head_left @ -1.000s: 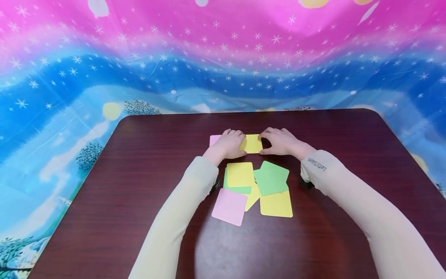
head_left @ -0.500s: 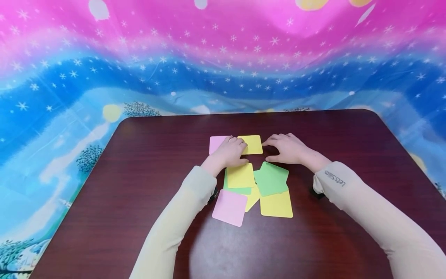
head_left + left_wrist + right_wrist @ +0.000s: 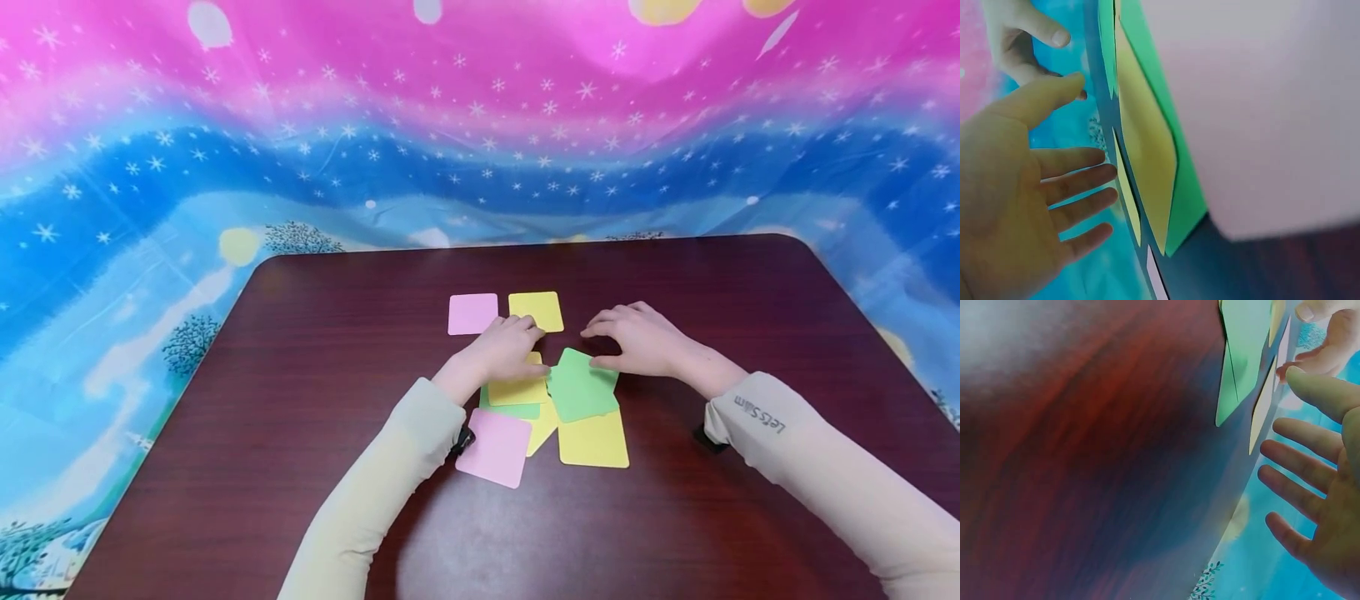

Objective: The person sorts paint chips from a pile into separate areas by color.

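My left hand hovers over the cards with relaxed, spread fingers and holds nothing; in the left wrist view its palm shows bare. Beneath it lies a yellow card on a green card. My right hand is also free, its thumb overlapping the upper green card in the head view. Side by side at the back lie a pink card and a yellow card, a narrow gap between them. The left fingertips overlap that yellow card's lower edge in the head view.
A loose pile includes a nearer pink card, a yellow card and a partly covered yellow card. All lie on a dark red-brown table. Behind its far edge hangs a pink and blue patterned cloth.
Both hands have come away from the back yellow card and moved toward the pile, the right hand also drifting right. The back pink card is now uncovered.
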Demonstrator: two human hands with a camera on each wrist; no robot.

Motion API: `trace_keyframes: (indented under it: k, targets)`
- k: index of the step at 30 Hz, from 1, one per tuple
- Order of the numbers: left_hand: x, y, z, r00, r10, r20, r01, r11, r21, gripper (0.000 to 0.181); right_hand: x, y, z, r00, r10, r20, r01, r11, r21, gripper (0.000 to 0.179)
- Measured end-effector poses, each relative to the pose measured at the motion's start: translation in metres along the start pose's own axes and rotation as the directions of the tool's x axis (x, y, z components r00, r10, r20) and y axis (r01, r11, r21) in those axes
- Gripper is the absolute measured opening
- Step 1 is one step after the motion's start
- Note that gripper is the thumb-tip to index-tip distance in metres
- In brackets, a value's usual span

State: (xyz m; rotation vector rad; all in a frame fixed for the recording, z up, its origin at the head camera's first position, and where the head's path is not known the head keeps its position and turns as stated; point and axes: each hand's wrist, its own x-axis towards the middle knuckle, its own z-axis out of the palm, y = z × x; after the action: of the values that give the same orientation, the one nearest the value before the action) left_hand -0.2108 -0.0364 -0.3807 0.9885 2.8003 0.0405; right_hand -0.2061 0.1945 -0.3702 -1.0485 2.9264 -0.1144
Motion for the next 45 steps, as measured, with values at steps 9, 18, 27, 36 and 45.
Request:
trace_keyframes:
  k: [9, 18, 27, 36, 45]
  targets:
    - [-0.007, 0.017, 0.003, 1.000, 0.028, 0.003, -0.028, 0.999, 0.022, 0.062, -0.014, -0.006, 0.004, 0.998, -0.044, -0.049, 0.044, 0.999, 0.008, 0.043]
    - [-0.013, 0.028, 0.007, 0.998, 0.058, -0.008, -0.057, 0.996, 0.067, 0.064, -0.027, -0.011, 0.011, 0.999, -0.053, -0.004, 0.053, 0.996, 0.065, 0.064]
    - [-0.018, 0.042, 0.007, 0.999, 0.039, 0.006, -0.039, 0.989, 0.142, 0.073, -0.030, -0.014, 0.017, 0.998, -0.052, 0.023, 0.051, 0.997, 0.051, 0.080]
    - [-0.018, 0.051, 0.007, 0.999, 0.026, 0.040, -0.035, 0.968, 0.250, 0.084, -0.030, -0.015, 0.021, 0.999, -0.053, 0.004, 0.052, 0.998, 0.041, 0.078]
    - [-0.016, 0.051, 0.005, 0.998, 0.048, 0.046, -0.059, 0.958, 0.279, 0.077, -0.029, -0.015, 0.023, 0.999, -0.049, -0.005, 0.049, 0.997, 0.062, 0.074]
